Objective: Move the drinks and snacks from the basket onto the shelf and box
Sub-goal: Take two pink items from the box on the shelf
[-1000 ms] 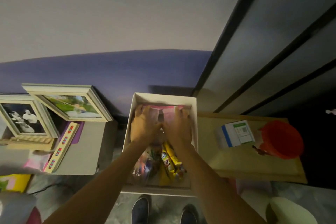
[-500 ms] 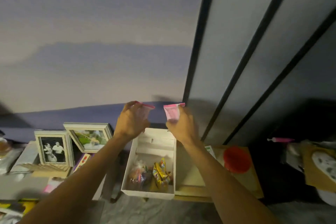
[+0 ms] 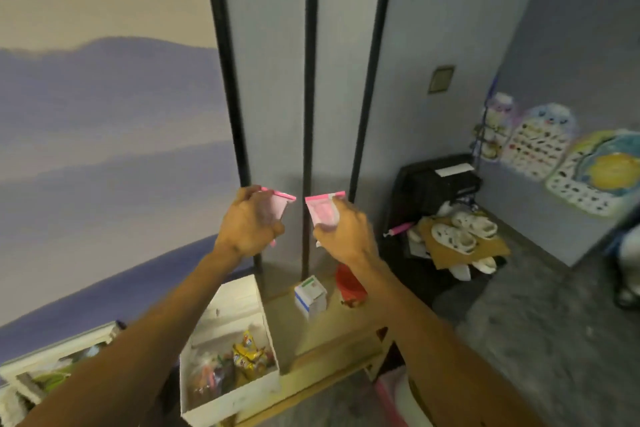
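Each hand point(image 3: 251, 220) around a pink packet point(image 3: 322, 210)

Two small pink packets are held up in front of the dark-striped wall panels, one in each of the hands. The left packet point(image 3: 279, 205) tilts toward the right, its bright pink top edge showing above the left hand point(image 3: 250, 220). The right packet point(image 3: 323, 210) stands nearly upright in the right hand point(image 3: 346, 230), pale pink with a brighter strip along its top. The two packets sit near each other but apart. Below them, the white box point(image 3: 239, 399) lies open, with yellow snack wrappers point(image 3: 248, 355) and clear-wrapped sweets point(image 3: 207, 373) bunched at its near end.
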